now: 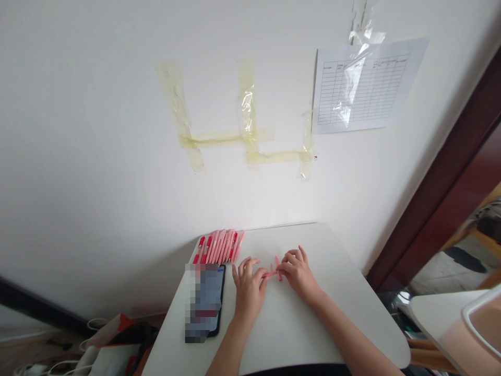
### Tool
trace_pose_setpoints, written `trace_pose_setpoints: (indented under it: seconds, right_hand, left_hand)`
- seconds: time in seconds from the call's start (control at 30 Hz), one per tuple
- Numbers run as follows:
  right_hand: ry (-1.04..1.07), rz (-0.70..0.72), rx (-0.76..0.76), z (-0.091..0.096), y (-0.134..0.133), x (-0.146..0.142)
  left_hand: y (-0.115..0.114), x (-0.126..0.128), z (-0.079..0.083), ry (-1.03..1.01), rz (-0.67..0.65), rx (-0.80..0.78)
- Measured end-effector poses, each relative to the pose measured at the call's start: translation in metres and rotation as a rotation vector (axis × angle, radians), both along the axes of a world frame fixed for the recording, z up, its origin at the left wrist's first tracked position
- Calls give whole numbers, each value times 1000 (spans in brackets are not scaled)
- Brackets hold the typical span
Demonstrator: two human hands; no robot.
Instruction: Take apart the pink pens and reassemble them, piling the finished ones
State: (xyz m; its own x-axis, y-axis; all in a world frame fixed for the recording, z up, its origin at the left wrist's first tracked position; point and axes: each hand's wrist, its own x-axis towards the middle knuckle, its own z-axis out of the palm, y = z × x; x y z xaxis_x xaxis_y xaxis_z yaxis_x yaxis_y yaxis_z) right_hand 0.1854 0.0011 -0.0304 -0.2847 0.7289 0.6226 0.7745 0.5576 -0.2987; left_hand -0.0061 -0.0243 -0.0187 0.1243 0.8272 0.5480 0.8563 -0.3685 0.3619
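Forearms angle inward and wrists sit low on the white surface [313,324]. The left hand [248,286] and the right hand [299,274] each pinch one end of a pink pen [271,273] at mid-surface, seemingly to grip both halves. A row of pens [221,246] lies by the wall, near a phone [205,303].

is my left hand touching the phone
Apart. The head view shows a strip of bare white table between the left hand and the phone; that hand pinches a pink piece.
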Motion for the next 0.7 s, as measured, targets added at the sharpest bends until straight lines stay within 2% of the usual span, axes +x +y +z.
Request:
trace_pose_setpoints:
  seconds: [0.27, 0.7]
  right_hand:
    - [-1, -18, -19, 1, 1, 2]
    - [-13, -52, 39, -10, 7, 7]
  left_hand:
    - [2, -1, -2, 10, 55, 11]
    - [2, 1, -2, -43, 89, -53]
